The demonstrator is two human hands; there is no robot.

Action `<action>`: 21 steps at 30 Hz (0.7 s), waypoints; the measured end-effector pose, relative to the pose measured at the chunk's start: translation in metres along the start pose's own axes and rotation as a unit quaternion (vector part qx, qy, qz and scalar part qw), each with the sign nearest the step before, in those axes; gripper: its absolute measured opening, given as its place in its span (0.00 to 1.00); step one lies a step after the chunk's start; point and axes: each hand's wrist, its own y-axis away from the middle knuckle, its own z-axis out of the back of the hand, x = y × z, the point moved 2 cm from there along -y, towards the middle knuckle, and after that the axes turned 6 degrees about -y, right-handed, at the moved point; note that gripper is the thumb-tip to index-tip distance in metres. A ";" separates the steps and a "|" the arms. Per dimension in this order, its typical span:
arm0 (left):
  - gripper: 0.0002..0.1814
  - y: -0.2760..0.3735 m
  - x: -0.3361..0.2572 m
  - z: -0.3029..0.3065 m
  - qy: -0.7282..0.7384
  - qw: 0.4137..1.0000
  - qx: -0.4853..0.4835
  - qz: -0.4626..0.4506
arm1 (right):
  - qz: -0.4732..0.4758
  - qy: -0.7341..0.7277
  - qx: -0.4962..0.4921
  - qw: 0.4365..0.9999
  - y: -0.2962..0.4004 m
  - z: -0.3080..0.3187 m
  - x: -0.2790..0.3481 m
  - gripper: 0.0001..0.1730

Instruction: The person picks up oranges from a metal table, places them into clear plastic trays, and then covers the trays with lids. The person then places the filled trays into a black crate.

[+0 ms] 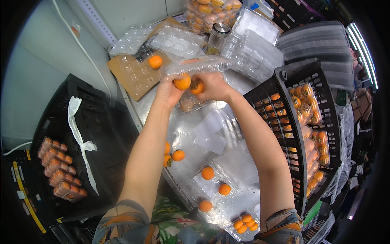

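In my left hand is an orange persimmon, held under the raised lid of a clear plastic clamshell tray. My right hand grips a second persimmon, its leafy calyx facing up and left. Below both hands the tray's bottom shows some fruit, partly hidden by my fingers. One persimmon rests on an empty clear tray lying over cardboard. Loose persimmons lie beside my left forearm, and several more are nearer my body. A small open pack of persimmons sits by my right elbow.
A black crate of packed persimmons stands at the right, another dark crate at the left. Behind are stacked clear trays, a glass jar with a metal lid and piled fruit packs. White cards lie on the metal table.
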 end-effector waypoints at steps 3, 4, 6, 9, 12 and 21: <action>0.22 -0.005 0.006 0.018 -0.074 0.995 -0.064 -0.026 | 0.030 0.038 0.009 0.999 0.003 -0.002 0.012 0.26; 0.22 -0.008 0.009 0.024 -0.098 0.989 -0.104 -0.033 | 0.036 0.046 0.003 0.998 0.004 -0.004 0.013 0.26; 0.18 -0.009 0.011 0.025 -0.266 0.955 -0.120 -0.052 | 0.045 0.056 -0.011 0.997 0.009 -0.011 0.010 0.25; 0.17 -0.012 0.011 0.005 -0.470 0.854 -0.120 -0.188 | 0.064 0.090 -0.049 0.993 0.017 -0.017 0.003 0.24; 0.20 -0.025 0.027 0.025 -0.605 0.738 -0.149 -0.259 | 0.101 0.149 -0.069 0.981 0.019 -0.024 0.009 0.23; 0.19 -0.027 0.033 0.022 -0.573 0.767 -0.229 -0.174 | 0.020 0.239 -0.045 0.970 0.014 -0.036 0.017 0.23</action>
